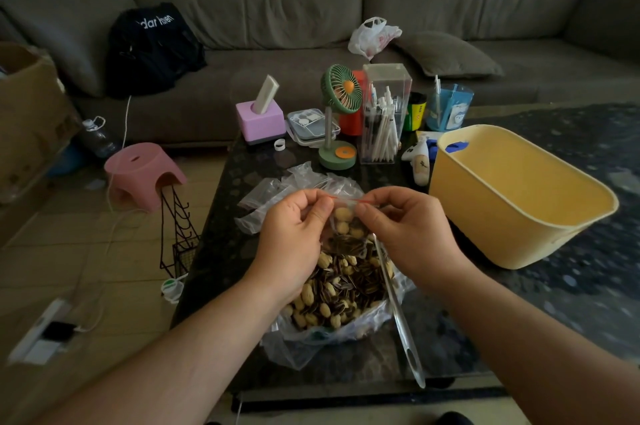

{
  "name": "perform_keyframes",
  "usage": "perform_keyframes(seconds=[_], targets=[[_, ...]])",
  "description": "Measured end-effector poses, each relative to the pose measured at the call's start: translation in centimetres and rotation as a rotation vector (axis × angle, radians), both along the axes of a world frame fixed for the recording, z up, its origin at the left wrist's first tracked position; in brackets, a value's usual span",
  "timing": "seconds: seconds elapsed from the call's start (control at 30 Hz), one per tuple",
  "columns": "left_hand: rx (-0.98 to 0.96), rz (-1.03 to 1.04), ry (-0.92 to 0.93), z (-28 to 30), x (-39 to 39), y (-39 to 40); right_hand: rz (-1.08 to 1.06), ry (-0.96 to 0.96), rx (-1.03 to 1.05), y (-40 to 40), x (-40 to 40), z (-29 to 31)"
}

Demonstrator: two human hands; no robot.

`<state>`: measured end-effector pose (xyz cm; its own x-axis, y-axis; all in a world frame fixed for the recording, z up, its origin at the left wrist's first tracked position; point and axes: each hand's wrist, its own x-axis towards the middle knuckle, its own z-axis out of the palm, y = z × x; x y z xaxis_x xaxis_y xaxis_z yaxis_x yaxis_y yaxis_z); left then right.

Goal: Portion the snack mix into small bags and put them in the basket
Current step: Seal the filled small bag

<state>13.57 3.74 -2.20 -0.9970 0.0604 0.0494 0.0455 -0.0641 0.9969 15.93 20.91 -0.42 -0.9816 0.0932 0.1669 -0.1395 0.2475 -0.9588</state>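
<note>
A small clear zip bag (346,222) with peanuts and sunflower seeds hangs between my hands over the table. My left hand (294,237) pinches the left end of its red-lined top edge. My right hand (405,227) pinches the right end. Below them lies a large open plastic bag of snack mix (341,293), with a clear long-handled spoon (401,317) resting in it. Several empty small bags (277,190) lie just beyond. The yellow basket (502,209) stands to the right, and I see no bags in it.
At the back of the dark table (221,251) stand a pink tissue box (261,121), a green desk fan (339,112), a clear pen holder (382,119) and a blue cup (448,109). A pink stool (143,171) and wire rack (178,234) stand left on the floor.
</note>
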Motion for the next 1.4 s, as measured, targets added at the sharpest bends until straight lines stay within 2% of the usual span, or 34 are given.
perform_keyframes(seconds=[0.17,0.4,0.77,0.87,1.13,1.4], targets=[[-0.008,-0.024,0.021,0.0,0.1,-0.1,0.033,-0.006,0.010,0.2,0.0,-0.1],[-0.114,-0.025,0.053,-0.2,0.1,0.0,0.036,0.002,0.036,-0.1,0.0,-0.1],[-0.235,-0.047,0.184,0.4,-0.2,-1.2,0.099,-0.027,-0.065,0.3,-0.1,0.3],[-0.295,-0.012,0.251,0.2,-0.3,-1.3,0.113,-0.015,-0.029,0.3,-0.1,0.2],[-0.602,0.054,0.507,0.1,0.3,-1.0,0.110,0.092,0.210,0.1,-0.3,-0.2],[-0.747,0.010,0.556,0.6,0.4,-1.0,0.064,0.197,0.371,0.2,-0.5,-0.4]])
